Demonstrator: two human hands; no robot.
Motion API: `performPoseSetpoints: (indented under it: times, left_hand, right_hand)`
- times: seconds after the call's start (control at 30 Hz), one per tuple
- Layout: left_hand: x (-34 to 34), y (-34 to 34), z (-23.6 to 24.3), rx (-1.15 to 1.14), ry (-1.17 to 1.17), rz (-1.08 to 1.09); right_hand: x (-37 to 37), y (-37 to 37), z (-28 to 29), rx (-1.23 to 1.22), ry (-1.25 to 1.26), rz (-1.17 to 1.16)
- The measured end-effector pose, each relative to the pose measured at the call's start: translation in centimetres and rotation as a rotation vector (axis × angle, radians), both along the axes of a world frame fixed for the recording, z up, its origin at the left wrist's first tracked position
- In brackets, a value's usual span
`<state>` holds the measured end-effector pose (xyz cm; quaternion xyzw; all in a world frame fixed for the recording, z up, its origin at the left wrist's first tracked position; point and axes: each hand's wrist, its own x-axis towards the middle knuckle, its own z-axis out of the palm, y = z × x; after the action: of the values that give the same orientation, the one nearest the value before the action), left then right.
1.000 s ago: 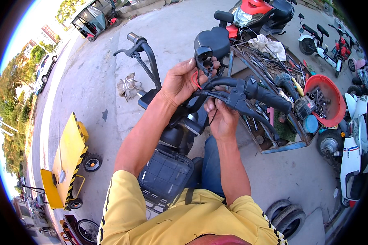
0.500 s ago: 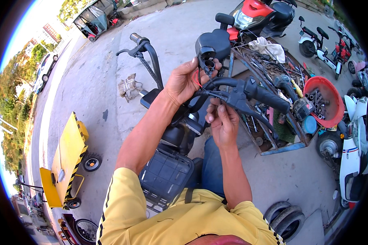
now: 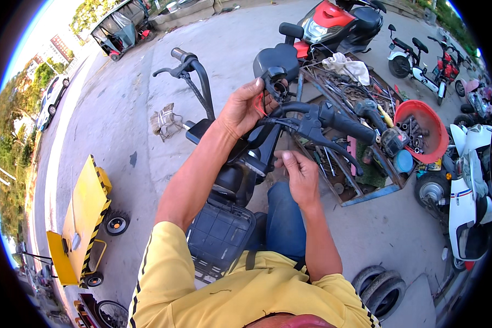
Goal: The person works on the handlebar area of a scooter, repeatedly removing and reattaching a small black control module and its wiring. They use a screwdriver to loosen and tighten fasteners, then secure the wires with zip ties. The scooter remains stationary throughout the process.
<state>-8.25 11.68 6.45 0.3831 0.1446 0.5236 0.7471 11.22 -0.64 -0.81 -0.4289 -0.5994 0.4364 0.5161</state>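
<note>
My left hand (image 3: 242, 111) is closed on a black handlebar switch housing (image 3: 275, 82) with a round opening, its fingertips at the housing's near side. Thin red wires (image 3: 259, 104) hang beside these fingers. The housing is beside the black handlebar (image 3: 295, 107) of an electric bike, apart from the right grip (image 3: 354, 129) and brake lever (image 3: 333, 143). Below the lever, my right hand (image 3: 300, 176) is closed, thumb against curled fingers; whatever may be between them is too small to make out. The bike's black basket (image 3: 220, 232) is close to my body.
A metal-framed tool tray (image 3: 374, 194) stands to the right, heaped with tools, a cordless drill (image 3: 369, 113) and a red bowl (image 3: 443, 128) of sockets. Beyond it is a red scooter (image 3: 333, 24). A yellow cart (image 3: 85, 205) stands left; tyres (image 3: 385, 295) lie at lower right.
My right hand has dropped down and away from the brake lever's cable area. The left hand stays on the switch housing, which has tilted slightly. The whole view has shifted a little.
</note>
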Motion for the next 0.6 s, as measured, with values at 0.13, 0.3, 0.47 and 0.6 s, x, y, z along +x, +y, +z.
performPoseSetpoints:
  times: [0.13, 0.3, 0.47, 0.6]
  left_hand:
    - [0.7, -0.3, 0.3, 0.091, 0.070, 0.060]
    - [0.5, 0.1, -0.2, 0.108, 0.085, 0.067]
    - [1.1, -0.5, 0.5, 0.139, 0.156, 0.131]
    - [1.3, -0.7, 0.6, 0.223, 0.213, 0.163]
  right_hand:
    - [2.5, -2.8, 4.9, 0.276, -0.341, -0.190]
    - [4.4, 0.4, 11.7, 0.702, -0.409, -0.350]
    - [4.2, 7.3, 13.9, 0.535, -0.664, -0.205]
    - [4.1, 11.3, 13.3, 0.188, -0.514, 0.095]
